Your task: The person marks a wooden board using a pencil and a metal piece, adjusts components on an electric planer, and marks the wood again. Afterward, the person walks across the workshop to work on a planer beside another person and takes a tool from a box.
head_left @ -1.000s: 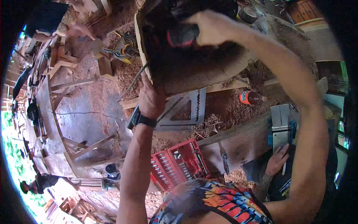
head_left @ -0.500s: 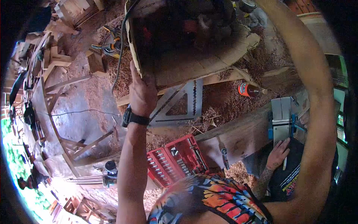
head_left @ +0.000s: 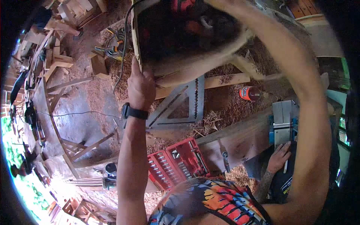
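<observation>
My left hand [head_left: 141,85], with a dark watch on the wrist, grips the edge of an open cardboard box [head_left: 187,71] at the top of the view. The box's inside is mostly dark, with a red item [head_left: 183,5] and a small pale thing [head_left: 206,21] in it. My right forearm [head_left: 275,45] arches over the box's right side. That hand lies beyond the top edge, so its fingers are hidden. A metal triangular square [head_left: 180,107] lies just below the box, near my left wrist.
Right of the square lies a bottle with an orange label [head_left: 245,93]. An open red socket set [head_left: 176,163] and a ratchet [head_left: 225,161] are nearer me. Another person's hand [head_left: 279,156] rests on a grey metal tool [head_left: 282,131]. Wood shavings cover the bench.
My right forearm has swung left across the box's far corner. The box has shifted slightly, and the red item shows more toward the top edge. My left hand keeps its hold.
</observation>
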The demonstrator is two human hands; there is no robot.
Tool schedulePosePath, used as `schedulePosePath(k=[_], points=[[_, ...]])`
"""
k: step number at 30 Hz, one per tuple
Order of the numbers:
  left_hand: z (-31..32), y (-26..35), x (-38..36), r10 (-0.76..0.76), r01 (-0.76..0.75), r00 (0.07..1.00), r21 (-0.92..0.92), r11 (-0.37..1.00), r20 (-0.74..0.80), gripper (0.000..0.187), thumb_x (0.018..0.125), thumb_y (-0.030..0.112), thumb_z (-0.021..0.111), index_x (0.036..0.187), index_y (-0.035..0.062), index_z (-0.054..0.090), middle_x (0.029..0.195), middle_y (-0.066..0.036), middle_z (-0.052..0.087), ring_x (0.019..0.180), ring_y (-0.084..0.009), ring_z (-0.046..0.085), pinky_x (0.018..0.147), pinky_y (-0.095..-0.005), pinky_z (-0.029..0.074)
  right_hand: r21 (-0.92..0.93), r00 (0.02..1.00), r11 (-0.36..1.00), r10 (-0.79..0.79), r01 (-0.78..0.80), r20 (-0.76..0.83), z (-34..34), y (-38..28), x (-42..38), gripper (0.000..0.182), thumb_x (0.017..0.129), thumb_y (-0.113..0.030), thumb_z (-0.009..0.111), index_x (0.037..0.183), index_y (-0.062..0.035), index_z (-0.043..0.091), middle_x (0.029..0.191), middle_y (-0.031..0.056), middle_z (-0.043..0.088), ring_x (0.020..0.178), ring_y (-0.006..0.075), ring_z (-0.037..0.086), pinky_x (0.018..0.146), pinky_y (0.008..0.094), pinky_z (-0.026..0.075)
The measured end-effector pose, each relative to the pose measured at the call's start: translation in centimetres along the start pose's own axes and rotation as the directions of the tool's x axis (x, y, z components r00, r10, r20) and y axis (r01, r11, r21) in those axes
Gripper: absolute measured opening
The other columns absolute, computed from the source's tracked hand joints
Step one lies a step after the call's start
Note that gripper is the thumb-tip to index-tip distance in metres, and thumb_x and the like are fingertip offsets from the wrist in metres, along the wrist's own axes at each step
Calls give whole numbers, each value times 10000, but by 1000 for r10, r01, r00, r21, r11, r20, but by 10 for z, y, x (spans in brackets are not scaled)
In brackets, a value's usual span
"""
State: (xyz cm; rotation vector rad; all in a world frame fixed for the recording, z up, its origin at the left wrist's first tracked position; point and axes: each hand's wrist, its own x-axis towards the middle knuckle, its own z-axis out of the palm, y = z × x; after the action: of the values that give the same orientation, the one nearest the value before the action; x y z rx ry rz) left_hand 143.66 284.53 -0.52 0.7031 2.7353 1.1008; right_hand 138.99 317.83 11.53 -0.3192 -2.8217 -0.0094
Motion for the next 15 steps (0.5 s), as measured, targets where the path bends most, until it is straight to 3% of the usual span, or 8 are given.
schedulePosePath(k=[2,4,5,6,7,8,10,15], points=[[-2,3,7,-4,4,1000,5,1000,11,606,953,204,552,1451,-70,343,911,-351,665,848,-525,654,741,-585,512,-225,956,962,-202,154,-211,15,-11,-23,239,793,-137,674,1012,-53,633,1054,122,619,1133,294,604,853,415,546],[-4,7,10,-9,9,1000,9,1000,17,595,950,200,545,1438,-85,358,907,-358,661,852,-524,653,750,-584,513,-426,808,836,-496,346,-317,29,-29,-51,217,798,-142,672,993,-55,634,1063,118,612,1151,296,595,859,416,543],[-5,7,8,-14,14,1000,10,1000,21,594,951,197,540,1439,-87,356,906,-363,658,852,-525,653,750,-585,514,-415,806,785,-565,460,-175,31,-47,-64,206,801,-144,670,983,-56,634,1068,115,608,1160,297,591,862,417,541],[-5,8,5,-19,19,999,13,1000,27,593,952,195,535,1441,-89,354,904,-367,655,851,-525,653,749,-586,515,-281,833,790,-548,545,75,29,-62,-73,163,833,-152,631,957,-50,660,1001,140,650,1069,311,647,830,437,556],[-3,10,4,-51,51,999,25,998,16,596,954,187,527,1455,-80,346,899,-369,657,849,-528,653,752,-588,518,-178,775,785,-497,593,390,41,-70,-76,190,857,-130,608,1021,-92,695,1030,143,698,990,321,700,843,514,573],[-2,10,4,-55,55,998,1,998,11,601,953,188,529,1458,-79,344,894,-364,661,845,-529,653,752,-589,518,-20,738,805,-533,593,414,54,-70,-82,148,872,-152,595,890,-66,713,884,175,696,911,347,706,787,492,565],[-1,11,6,-56,56,998,-48,997,3,610,950,189,534,1462,-77,339,884,-353,668,838,-531,654,752,-592,519,77,773,888,-435,454,461,112,-56,-82,176,891,-135,575,950,-74,728,967,166,716,963,358,700,802,477,567],[-8,22,4,-169,170,984,-14,985,64,695,919,217,586,1486,-64,298,867,-333,683,818,-516,667,736,-590,535,100,764,935,-336,339,551,138,-45,-70,175,888,-140,588,956,-69,733,957,158,719,952,337,700,807,457,563]])
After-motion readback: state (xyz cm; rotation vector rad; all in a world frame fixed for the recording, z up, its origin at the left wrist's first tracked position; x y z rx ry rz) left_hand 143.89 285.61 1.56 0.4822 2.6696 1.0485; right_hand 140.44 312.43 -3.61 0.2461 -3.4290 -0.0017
